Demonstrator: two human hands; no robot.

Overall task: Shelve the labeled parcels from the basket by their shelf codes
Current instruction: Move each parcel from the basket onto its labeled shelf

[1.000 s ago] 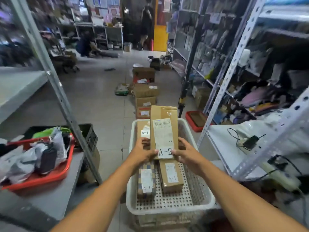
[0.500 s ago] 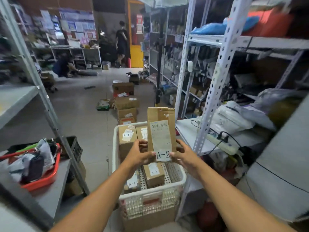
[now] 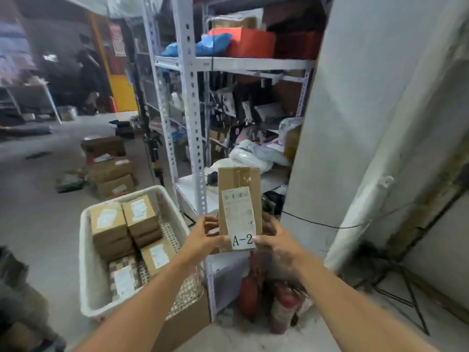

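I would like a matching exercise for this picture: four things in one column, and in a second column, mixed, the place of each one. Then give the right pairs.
Things:
1. A-2 parcel
2. white basket
3. fire extinguishers
4. red box

Places:
a. on the floor at the foot of the shelf post
b. on an upper shelf, beside a blue bag
c. held upright by the left hand and the right hand
d. left of the rack, with labeled parcels inside

Pairs: 1-c, 2-d, 3-a, 4-b
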